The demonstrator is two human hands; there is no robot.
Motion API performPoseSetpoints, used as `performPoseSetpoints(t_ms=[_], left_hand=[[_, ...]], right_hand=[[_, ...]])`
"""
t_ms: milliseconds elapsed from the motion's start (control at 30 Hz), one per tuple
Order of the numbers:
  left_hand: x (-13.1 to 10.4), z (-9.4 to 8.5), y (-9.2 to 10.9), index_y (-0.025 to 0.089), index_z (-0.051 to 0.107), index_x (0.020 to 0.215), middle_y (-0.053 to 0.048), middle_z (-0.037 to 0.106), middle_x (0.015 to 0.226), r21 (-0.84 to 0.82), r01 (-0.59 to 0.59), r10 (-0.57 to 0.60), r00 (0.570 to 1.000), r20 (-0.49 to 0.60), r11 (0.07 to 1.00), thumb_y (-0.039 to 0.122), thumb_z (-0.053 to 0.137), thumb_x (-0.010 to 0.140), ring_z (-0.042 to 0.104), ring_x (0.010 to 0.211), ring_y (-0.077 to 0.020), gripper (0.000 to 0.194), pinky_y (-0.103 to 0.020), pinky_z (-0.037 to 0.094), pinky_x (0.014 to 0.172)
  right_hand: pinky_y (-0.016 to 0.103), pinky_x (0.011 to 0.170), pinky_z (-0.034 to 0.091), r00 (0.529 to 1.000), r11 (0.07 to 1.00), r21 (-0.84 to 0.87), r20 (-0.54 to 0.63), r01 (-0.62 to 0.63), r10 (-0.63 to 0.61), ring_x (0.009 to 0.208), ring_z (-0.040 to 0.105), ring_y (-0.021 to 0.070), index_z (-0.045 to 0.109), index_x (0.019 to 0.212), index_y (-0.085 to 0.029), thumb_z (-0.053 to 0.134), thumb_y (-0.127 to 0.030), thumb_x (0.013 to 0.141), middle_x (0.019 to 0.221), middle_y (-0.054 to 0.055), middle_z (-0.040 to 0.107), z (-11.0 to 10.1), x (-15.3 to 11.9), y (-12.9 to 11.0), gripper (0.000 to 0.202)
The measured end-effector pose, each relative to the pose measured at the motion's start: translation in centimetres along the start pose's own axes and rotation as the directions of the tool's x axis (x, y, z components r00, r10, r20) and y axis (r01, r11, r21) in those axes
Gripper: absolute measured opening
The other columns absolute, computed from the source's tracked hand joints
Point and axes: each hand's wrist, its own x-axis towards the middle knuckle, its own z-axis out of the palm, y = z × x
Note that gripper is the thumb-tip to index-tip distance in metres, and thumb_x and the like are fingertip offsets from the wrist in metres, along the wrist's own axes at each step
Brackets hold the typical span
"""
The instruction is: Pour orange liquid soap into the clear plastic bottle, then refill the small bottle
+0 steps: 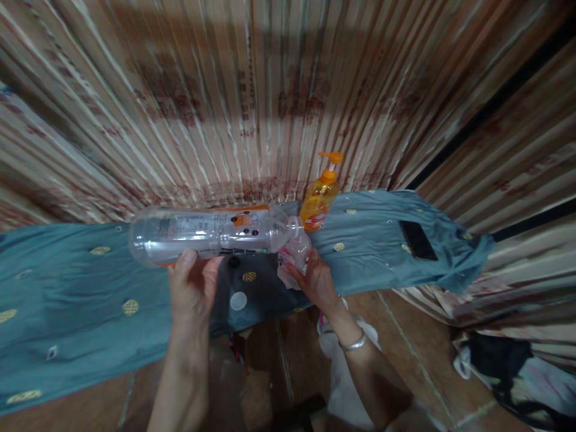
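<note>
A large clear plastic bottle with an orange and black label lies sideways, its neck pointing right. My left hand is closed round its lower side near the base. A smaller clear bottle with a pink label is in my right hand, its fingers wrapped round the right side. The large bottle's mouth is close to the small bottle's top; whether they touch I cannot tell. Behind them stands an orange pump bottle, upright on the teal cloth.
A dark phone lies on the cloth at the right. A white round disc rests near the front edge. Pleated patterned curtains hang behind. A bag is on the tiled floor at the lower right.
</note>
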Motion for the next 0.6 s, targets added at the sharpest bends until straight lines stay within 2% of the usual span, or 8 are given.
performPoseSetpoints(t_ms=[167,300,600], left_hand=[[-0.03,0.09,-0.12,0.023,0.063,0.080,-0.001,0.068,0.096,-0.012,-0.019,0.020,1.000,0.012,1.000,0.033,0.076,0.053,0.061,0.099,-0.0222,0.032,-0.030,0.055,0.070],[-0.02,0.11,-0.25,0.023,0.064,0.079,-0.001,0.068,0.096,-0.003,-0.005,0.004,0.999,-0.050,1.000,0.033,0.076,0.050,0.062,0.096,-0.0220,0.033,-0.027,0.054,0.066],[-0.12,0.16,-0.06,0.021,0.059,0.066,0.001,0.069,0.084,-0.022,-0.014,0.013,0.999,-0.044,1.000,0.029,0.076,0.052,0.062,0.092,-0.0216,0.023,-0.029,0.054,0.065]], right_hand=[[0.038,0.064,0.054,1.000,1.000,-0.003,0.002,-0.002,0.002,0.077,0.063,0.0221,0.042,0.122,-0.008,0.043,-0.052,0.088,0.087,0.014,0.065,0.14,0.02,0.12,0.056],[0.038,0.065,0.054,1.000,1.000,-0.012,0.001,0.003,-0.003,0.078,0.063,0.0226,0.042,0.121,-0.009,0.044,-0.052,0.088,0.088,0.015,0.065,0.19,0.12,0.11,0.054],[0.037,0.065,0.054,1.000,1.000,-0.028,-0.005,-0.004,0.004,0.075,0.062,0.0211,0.043,0.119,-0.010,0.043,-0.052,0.088,0.085,0.012,0.064,0.26,0.29,-0.12,0.052]])
